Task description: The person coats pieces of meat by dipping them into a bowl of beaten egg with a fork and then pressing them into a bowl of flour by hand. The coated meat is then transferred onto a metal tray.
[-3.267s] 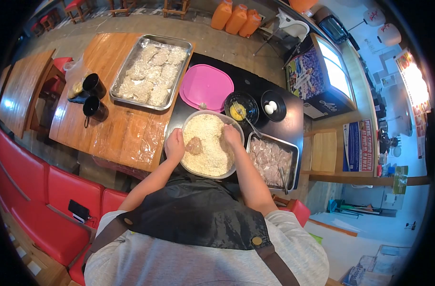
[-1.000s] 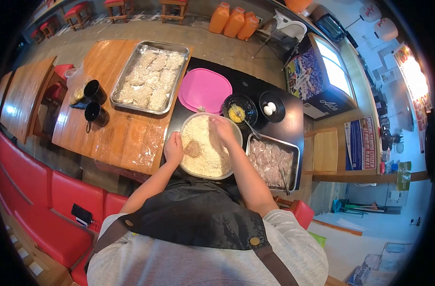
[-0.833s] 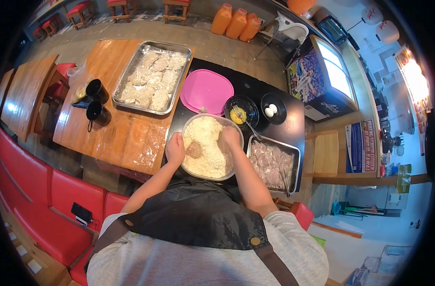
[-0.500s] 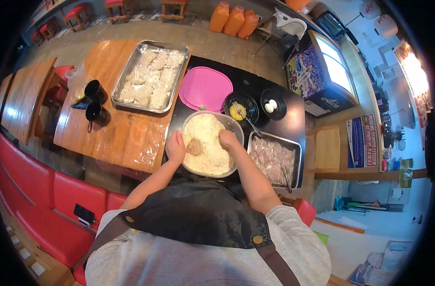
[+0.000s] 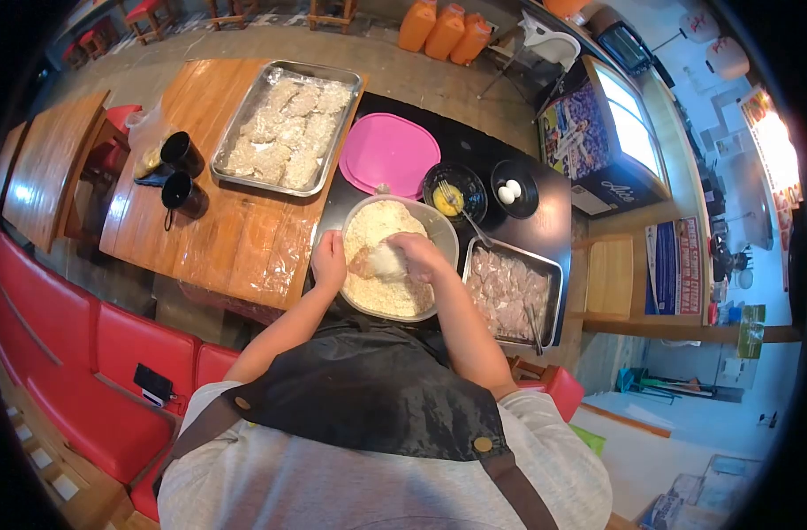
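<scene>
A translucent plastic tub (image 5: 446, 233) full of pale breadcrumbs (image 5: 393, 299) stands in front of me. My left hand (image 5: 330, 261) is closed on the tub's left rim, its thumb side up. Inside the tub, my right hand (image 5: 420, 258) is over the crumbs with curled fingers. A blurred white heap of crumbs shows under its fingertips, beside and partly over a piece of raw meat (image 5: 359, 264). The meat lies in the left part of the tub, partly hidden by crumbs.
A metal tray (image 5: 322, 187) of coated pieces stands at the back left. Behind the tub lies a pink lid (image 5: 388, 152). To the right are a bowl of beaten egg (image 5: 447, 200) with a fork, eggs (image 5: 509, 192) on a dark plate, and a tray of raw meat (image 5: 507, 290) with tongs.
My right hand has moved left from the tub's right side to over the crumbs near the meat. My left hand stays at the rim. The whole view has shifted slightly.
</scene>
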Demonstrator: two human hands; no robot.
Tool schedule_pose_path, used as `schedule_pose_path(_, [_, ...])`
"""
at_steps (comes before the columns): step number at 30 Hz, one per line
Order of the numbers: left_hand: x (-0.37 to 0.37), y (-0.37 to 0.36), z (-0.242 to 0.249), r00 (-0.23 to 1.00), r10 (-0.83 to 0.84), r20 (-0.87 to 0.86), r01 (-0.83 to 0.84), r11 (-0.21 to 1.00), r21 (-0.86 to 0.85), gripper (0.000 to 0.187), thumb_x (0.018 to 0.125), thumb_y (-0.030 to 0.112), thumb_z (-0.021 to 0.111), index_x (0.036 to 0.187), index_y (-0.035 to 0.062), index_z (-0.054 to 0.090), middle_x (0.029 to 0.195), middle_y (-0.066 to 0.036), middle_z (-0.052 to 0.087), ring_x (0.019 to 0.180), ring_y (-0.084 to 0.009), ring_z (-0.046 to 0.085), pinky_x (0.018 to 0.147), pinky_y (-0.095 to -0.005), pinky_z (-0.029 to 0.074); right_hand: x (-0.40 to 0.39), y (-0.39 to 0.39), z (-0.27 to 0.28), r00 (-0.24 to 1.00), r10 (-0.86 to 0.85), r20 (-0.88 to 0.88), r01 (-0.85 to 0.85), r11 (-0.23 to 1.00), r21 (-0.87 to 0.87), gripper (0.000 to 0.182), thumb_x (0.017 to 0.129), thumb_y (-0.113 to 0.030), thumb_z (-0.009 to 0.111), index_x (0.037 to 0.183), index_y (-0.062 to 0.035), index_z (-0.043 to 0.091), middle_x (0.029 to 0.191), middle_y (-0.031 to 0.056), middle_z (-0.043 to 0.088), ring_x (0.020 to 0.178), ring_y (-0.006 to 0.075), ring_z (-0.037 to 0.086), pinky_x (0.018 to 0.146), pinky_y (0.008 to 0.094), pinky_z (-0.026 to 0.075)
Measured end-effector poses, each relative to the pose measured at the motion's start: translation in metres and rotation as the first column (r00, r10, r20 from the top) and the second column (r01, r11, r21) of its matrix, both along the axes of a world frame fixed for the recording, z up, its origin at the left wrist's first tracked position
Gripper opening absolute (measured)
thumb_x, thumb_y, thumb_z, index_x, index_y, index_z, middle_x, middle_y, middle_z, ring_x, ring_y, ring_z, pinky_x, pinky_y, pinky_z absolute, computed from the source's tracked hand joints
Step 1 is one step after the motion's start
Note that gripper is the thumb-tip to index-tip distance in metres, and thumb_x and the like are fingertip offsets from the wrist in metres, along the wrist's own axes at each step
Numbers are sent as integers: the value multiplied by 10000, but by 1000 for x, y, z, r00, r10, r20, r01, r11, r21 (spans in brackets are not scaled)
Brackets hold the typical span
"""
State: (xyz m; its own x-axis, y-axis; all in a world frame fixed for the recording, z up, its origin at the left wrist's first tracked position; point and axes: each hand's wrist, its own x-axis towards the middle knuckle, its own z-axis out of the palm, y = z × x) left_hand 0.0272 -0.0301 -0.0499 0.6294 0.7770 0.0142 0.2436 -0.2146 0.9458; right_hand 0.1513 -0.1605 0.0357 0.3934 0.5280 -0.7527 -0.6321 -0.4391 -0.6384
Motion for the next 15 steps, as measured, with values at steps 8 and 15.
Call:
schedule_pose_path(8, [-1,-1,6,1000,-10,-6,10,1000,-21,275,909,267,410,888,34,554,718,-166,561,683,-316,558,633,-375,423,38,-28,-57,504,433,747,-82,885,-457,311,816,-204,451,1007,-3,589,944,184,598,871,314,578,747,368,473])
schedule_pose_path(15, [-2,-1,12,997,-15,-80,14,1000,-23,298,924,270,398,894,13,545,720,-115,561,677,-198,543,651,-315,420,57,-31,-127,596,626,503,-301,755,-583,294,770,-148,461,940,63,577,849,261,599,715,388,598,678,433,479])
